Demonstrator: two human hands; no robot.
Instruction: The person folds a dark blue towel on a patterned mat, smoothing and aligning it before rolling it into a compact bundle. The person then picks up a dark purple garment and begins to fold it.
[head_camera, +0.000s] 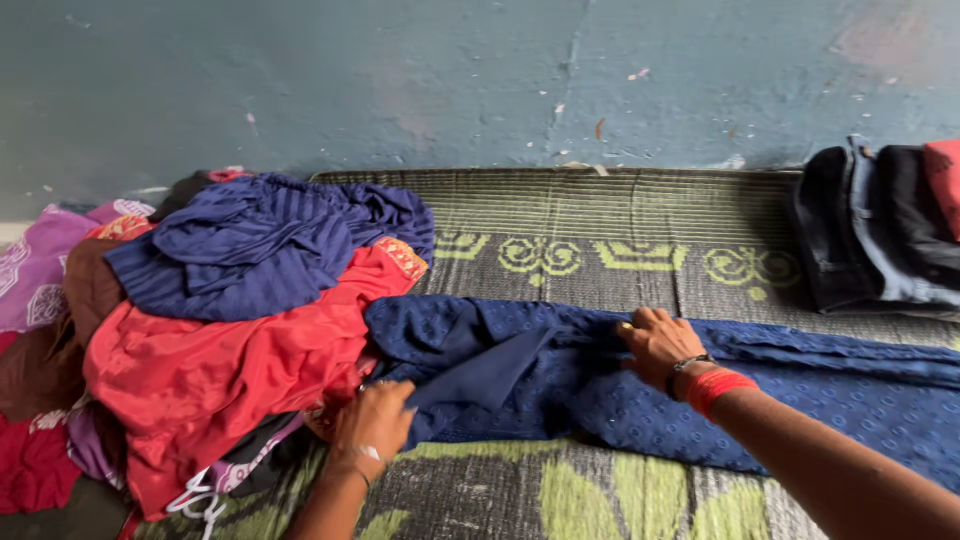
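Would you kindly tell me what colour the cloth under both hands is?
Dark blue with a small dotted pattern; the cloth shows best in the head view.

The long garment (620, 385) lies stretched across the mat (600, 215), and everything is placed from it: the heap of clothes (220, 330) sits at its left end, overlapping it; the folded stack (875, 230) rests behind its right end, by the wall (450, 80); both hands press on it.

navy dotted garment (640, 400), red cloth (210, 375), green patterned mat (600, 250)
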